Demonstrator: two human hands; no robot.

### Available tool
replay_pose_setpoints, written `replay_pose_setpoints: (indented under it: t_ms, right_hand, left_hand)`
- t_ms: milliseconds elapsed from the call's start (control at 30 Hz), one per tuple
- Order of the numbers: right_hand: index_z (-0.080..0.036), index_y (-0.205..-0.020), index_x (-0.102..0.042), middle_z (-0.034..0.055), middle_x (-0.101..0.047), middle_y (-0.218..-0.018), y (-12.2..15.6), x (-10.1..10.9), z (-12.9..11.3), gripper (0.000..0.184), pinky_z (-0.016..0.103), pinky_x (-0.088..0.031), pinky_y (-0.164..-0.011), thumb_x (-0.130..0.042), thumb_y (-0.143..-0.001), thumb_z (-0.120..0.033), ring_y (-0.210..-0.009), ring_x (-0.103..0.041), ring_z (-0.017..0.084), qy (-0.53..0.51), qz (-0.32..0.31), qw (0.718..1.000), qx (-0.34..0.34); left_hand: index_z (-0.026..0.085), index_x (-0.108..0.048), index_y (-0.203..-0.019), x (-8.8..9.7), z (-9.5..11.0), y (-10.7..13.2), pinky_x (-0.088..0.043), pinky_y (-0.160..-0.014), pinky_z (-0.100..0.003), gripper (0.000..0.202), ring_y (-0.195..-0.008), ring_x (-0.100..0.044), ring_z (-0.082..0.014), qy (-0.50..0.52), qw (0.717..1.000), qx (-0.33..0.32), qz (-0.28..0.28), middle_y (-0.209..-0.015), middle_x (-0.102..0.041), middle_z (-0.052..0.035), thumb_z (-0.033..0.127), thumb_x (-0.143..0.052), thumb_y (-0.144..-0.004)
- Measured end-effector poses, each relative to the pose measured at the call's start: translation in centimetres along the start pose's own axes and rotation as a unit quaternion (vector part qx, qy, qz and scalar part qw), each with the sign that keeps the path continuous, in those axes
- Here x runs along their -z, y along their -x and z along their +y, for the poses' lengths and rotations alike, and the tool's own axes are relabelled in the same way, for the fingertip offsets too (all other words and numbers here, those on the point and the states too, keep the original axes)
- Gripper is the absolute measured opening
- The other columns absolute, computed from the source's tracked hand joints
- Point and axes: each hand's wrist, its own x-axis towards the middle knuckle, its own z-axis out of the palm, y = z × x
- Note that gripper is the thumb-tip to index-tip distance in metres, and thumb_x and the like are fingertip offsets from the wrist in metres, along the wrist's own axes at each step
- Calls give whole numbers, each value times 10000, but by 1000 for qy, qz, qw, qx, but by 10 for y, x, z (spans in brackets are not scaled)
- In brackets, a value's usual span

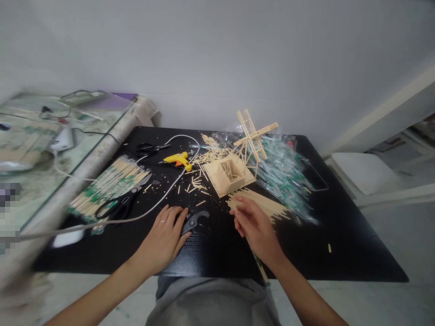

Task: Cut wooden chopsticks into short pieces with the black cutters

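Observation:
My left hand (168,231) lies on the black table with its fingers spread. Between thumb and index finger is a dark hand cutter (193,220) with a hooked jaw, its handles partly hidden by the hand. My right hand (253,226) is closed, fingers curled, around a pair of wrapped chopsticks (261,269). Their lower end sticks out under the wrist, past the table's front edge; the hand hides the middle. Just beyond the right hand lie bare chopsticks (261,203) in a fanned row. Behind them stands a windmill-like model (231,174) of small sticks, with crossed blades.
A yellow glue gun (178,159), black scissors (117,206) and wrapped chopsticks (108,183) lie to the left, with a white cord (159,206) crossing. Cut stick pieces (214,156) are heaped behind. Crumpled plastic wrappers (285,167) cover the back right. A white stool (362,172) stands right.

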Motion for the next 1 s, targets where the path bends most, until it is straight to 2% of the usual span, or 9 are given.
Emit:
replay_pose_setpoints:
  t_ms: [167,233,333,400,500,567,667,833,1000]
  right_hand:
    - [-277,-1181,-738,51,-735,-1012,0,2,-9,253,269,-592,-602,-713,-954,-385,-665,-706,128,13,-42,999,3]
    - [-284,-1185,-740,62,-733,-1088,-1,5,-13,247,295,-629,-645,-708,-959,-377,-726,-740,150,15,-53,998,0]
    - [-269,-1119,-764,80,-672,-1254,-2,11,-19,203,310,-660,-646,-704,-960,-379,-781,-754,162,27,-62,998,6]
    - [-261,-1080,-775,80,-638,-1296,-3,15,-22,183,321,-679,-654,-711,-954,-378,-806,-758,168,28,-69,997,4]
    - [-280,-1103,-777,70,-625,-1307,-5,17,-24,191,341,-701,-699,-730,-942,-369,-871,-763,182,17,-76,997,-10]
    - [-306,-1153,-768,61,-622,-1316,-7,17,-26,228,346,-708,-719,-742,-934,-361,-899,-765,185,9,-77,997,-17]
    - [-332,-1198,-755,55,-611,-1342,-8,14,-28,267,348,-712,-738,-745,-932,-355,-918,-772,187,2,-83,996,-22]
    - [-329,-1219,-742,60,-590,-1407,-9,11,-28,284,344,-712,-753,-740,-935,-336,-960,-787,206,0,-96,995,-32]
    - [-305,-1250,-711,69,-630,-1410,-12,9,-30,315,362,-714,-759,-734,-935,-313,-958,-797,216,-6,-109,993,-42]
  left_hand:
    - [116,-435,-1538,12,-4,6,-429,-1165,-574,668,-1425,-466,-381,50,999,18,-9,-1516,-497,-219,486,-560,-996]
    - [153,-529,-1463,25,-12,13,-472,-1126,-503,559,-1393,-511,-344,89,996,28,-15,-1494,-539,-195,468,-548,-1002]
    - [187,-710,-883,48,-33,27,-547,-830,-310,401,-875,-699,-194,152,982,59,-94,-926,-728,-78,412,-421,-1046]
    - [202,-588,-622,63,-53,36,-470,-612,-280,540,-558,-591,-153,119,973,133,-148,-595,-596,-18,466,-366,-1037]
    - [193,-658,-830,81,-82,40,-495,-683,-317,470,-697,-668,-219,0,951,282,-126,-800,-711,-71,518,-359,-989]
    - [156,-650,-964,88,-98,39,-523,-808,-376,458,-871,-698,-290,-73,938,320,-107,-979,-725,-142,499,-346,-964]
    - [115,-634,-1068,90,-114,33,-518,-917,-423,460,-1040,-686,-353,-102,925,338,-142,-1107,-703,-201,466,-366,-939]
    - [107,-611,-1060,86,-119,22,-517,-850,-426,423,-1029,-692,-383,-131,897,340,-249,-1092,-700,-223,439,-365,-968]
    - [132,-584,-963,99,-119,18,-482,-745,-303,394,-858,-689,-271,-114,911,316,-238,-916,-692,-88,428,-326,-1002]
